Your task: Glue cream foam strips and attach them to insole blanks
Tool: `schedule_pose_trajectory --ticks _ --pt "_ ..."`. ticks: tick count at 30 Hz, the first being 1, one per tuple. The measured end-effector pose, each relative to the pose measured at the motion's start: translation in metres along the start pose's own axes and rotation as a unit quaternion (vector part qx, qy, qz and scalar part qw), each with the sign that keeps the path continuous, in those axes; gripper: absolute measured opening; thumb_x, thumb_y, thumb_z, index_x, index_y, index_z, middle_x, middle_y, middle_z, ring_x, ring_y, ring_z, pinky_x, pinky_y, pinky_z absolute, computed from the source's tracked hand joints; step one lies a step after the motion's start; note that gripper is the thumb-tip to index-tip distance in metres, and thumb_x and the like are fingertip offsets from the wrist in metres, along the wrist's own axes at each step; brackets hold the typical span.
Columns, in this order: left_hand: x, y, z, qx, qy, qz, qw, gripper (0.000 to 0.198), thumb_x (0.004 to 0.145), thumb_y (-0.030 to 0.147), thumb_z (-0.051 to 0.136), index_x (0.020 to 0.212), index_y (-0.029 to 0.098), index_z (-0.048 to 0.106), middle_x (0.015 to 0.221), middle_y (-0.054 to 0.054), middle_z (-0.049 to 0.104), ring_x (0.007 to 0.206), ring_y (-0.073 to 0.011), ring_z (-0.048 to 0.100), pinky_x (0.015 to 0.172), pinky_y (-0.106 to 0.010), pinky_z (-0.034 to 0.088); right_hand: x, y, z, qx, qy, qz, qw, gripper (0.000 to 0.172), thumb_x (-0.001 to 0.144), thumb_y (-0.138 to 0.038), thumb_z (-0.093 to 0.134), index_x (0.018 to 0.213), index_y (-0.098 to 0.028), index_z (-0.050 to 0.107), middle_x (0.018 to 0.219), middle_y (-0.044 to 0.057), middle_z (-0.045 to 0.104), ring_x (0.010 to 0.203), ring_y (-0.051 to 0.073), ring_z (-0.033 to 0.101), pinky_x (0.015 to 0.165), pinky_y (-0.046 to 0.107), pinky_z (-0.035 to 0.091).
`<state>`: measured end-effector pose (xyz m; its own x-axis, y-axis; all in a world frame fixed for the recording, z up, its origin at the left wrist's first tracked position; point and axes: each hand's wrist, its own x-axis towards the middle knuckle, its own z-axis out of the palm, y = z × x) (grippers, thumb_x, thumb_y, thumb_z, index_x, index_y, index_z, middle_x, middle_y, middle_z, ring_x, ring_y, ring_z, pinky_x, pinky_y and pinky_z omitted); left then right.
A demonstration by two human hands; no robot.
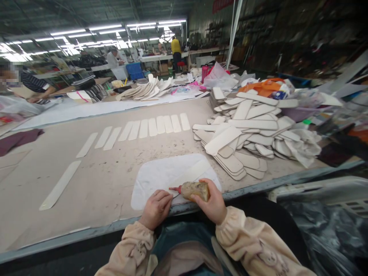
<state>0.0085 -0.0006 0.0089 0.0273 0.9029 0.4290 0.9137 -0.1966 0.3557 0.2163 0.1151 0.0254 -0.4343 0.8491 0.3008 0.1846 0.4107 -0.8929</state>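
The left hand (157, 209) is at the mat's (155, 172) near edge, back upward, fingers bent and together; whether they grip anything cannot be told. The right hand (214, 201), at the mat's near right corner, has its fingers clamped around a bottle (195, 190), held sideways over the mat's near edge, red nozzle (176, 189) toward the left hand. One strip (191, 172) lies slantwise on the mat. The counter (109, 188) beneath is beige, dark-specked. Right of the mat: a strip pile (244, 126). Beyond it: a strip row (143, 128); farther, a person in yellow (175, 46) and tube lights (106, 28).
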Motion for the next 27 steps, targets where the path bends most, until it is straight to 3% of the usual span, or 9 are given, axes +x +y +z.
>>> schedule_pose_trajectory --ticks 7,18,23,27 --pt "0.004 0.003 -0.002 0.012 -0.002 0.007 1.0 0.015 0.083 0.014 0.052 0.091 0.019 0.064 0.081 -0.006 0.061 0.079 -0.016 0.055 0.073 -0.032 0.049 0.008 0.002 -0.01 -0.044 0.034 0.013 0.998 0.046 0.071 -0.036 0.067 0.11 -0.019 0.049 0.101 0.007 0.057 0.091 0.023 0.057 0.083 0.038 0.049" --pt "0.003 0.001 -0.001 0.041 0.014 0.02 0.999 0.02 0.083 0.015 0.054 0.1 0.02 0.062 0.085 -0.005 0.062 0.081 -0.016 0.057 0.075 -0.03 0.05 0.036 0.028 -0.057 -0.128 0.177 0.058 0.974 0.046 0.069 -0.041 0.068 0.105 -0.02 0.05 0.098 0.007 0.058 0.089 0.024 0.056 0.081 0.042 0.048" --pt "0.002 0.0 -0.001 0.042 0.017 0.027 0.999 0.014 0.083 0.015 0.054 0.094 0.019 0.062 0.084 -0.004 0.063 0.082 -0.0159 0.059 0.076 -0.03 0.05 0.051 0.043 -0.07 -0.164 0.233 0.059 0.957 0.049 0.069 -0.045 0.066 0.107 -0.018 0.05 0.098 0.008 0.057 0.09 0.024 0.056 0.082 0.042 0.047" --pt "0.002 0.0 0.0 0.034 0.023 0.028 0.999 0.016 0.083 0.015 0.053 0.095 0.019 0.062 0.086 -0.005 0.064 0.083 -0.016 0.059 0.077 -0.03 0.05 0.052 0.038 -0.073 -0.156 0.243 0.051 0.956 0.049 0.069 -0.046 0.066 0.107 -0.019 0.051 0.098 0.008 0.058 0.091 0.025 0.056 0.083 0.043 0.047"
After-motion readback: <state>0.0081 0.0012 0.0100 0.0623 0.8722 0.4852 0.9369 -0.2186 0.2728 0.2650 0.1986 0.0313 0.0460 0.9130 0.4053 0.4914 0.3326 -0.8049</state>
